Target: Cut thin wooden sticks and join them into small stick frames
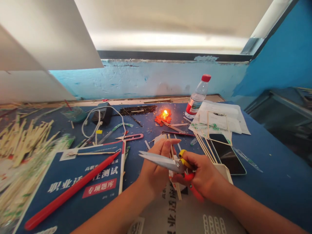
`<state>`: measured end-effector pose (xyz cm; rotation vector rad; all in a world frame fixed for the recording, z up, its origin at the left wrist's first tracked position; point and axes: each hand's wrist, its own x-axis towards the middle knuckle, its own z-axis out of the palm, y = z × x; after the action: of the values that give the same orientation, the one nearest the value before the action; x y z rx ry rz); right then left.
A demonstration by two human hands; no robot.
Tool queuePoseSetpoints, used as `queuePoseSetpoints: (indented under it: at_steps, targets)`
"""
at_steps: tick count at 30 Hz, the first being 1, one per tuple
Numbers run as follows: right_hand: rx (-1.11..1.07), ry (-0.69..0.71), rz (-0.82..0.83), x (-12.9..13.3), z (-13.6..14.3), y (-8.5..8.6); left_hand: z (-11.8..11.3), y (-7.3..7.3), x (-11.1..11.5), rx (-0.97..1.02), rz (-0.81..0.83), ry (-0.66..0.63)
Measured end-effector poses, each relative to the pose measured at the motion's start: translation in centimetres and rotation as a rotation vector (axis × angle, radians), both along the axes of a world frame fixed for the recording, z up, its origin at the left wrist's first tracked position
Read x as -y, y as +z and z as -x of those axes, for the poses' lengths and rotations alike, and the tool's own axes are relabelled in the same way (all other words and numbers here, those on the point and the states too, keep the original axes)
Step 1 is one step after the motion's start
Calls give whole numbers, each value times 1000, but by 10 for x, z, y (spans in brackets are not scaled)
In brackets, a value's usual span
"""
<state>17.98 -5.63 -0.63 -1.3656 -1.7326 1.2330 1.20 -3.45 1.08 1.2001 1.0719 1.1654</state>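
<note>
Main light: window covering [170, 19], washed out to white along lower strip. Second source: small flame [165, 113], core blown out, orange glow tight around it. Tabletop [265, 188] darker, moderately lit, shadows soft. Scissors [161, 161] at centre fairly sharp; book [73, 167] lettering legible. Stick pile [20, 144] at left edge smeared, dark object [280, 110] at far right blurred. Wide-angle stretch toward frame edges.

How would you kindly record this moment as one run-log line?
left hand: holds thin sticks | right hand: grips scissors | beyond hands: lit flame | right side: bottle, phone
</note>
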Motion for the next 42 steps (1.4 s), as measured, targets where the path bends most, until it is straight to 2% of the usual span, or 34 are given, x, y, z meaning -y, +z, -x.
queuePoseSetpoints:
  at_steps: [7, 15, 20, 25, 36, 42]
  targets:
    - [27, -7, -41, -3, 1, -6, 0, -4, -2, 12, -18, -25]
    - [18, 28, 4, 0, 0, 0, 1, -2, -1, -18, -9, -36]
    - [14, 26, 23, 1, -1, 0, 2, -6, -2, -5, -6, -54]
    - [-7, 42, 45, -1, -1, -1, 2, -2, -3, 9, 8, -71]
    - [-14, 17, 57, -1, -3, -10, 4, -3, -4, -33, 3, -79]
    - [-22, 37, 65, 0, -3, -4, 2, -1, -4, 17, 21, -92]
